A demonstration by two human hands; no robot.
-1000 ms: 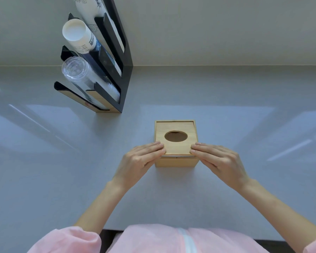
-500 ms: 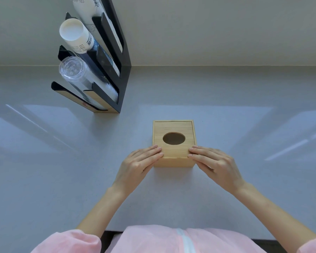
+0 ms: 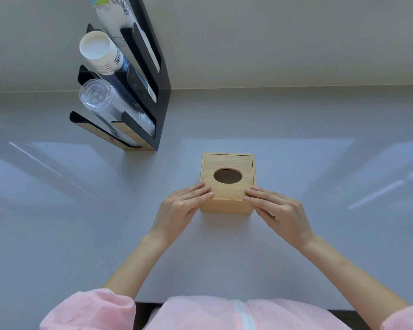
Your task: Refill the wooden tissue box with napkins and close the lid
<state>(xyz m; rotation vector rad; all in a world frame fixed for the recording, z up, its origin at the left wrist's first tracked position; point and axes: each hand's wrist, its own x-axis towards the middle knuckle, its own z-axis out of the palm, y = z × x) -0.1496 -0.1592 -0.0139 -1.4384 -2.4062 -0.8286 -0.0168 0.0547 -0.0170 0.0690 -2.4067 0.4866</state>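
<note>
Head-cam view looking down at a pale grey countertop [image 3: 224, 253] w/ a cream wall behind. Near centre sits a small square wooden tissue box [image 3: 227, 206], light bamboo colour. Its lid [image 3: 228, 166] lies flat on top, w/ an oval hole [image 3: 227, 175] in the middle; inside the hole looks dark, contents can't be made out.

Left hand [image 3: 180, 207] rests at the box's near-left corner, fingers straight & together, tips lying on the lid's edge. Right hand [image 3: 278, 210] mirrors it at the near-right corner, fingers flat & extended, tips on the lid. Neither hand is curled round anything; both are flat, pressing or touching the lid top. Thumbs sit low beside the box's front face, contact unclear. Bare forearms run back toward the camera; pink sleeves [image 3: 88, 310] and a pink garment fill the bottom edge.

Back left, well apart from the box, stands a black tiered cup holder [image 3: 161, 98] w/ wood-coloured trim, leaning against the wall. It holds stacks of cups lying on their sides: a clear plastic stack [image 3: 98, 97] lowest, a white paper stack [image 3: 98, 50] above it w/ small black print & a barcode-like block on the side, too small to read, & a top stack [image 3: 112, 10] w/ green/blue artwork, text illegible.

Soft window reflections streak the counter L & R
</note>
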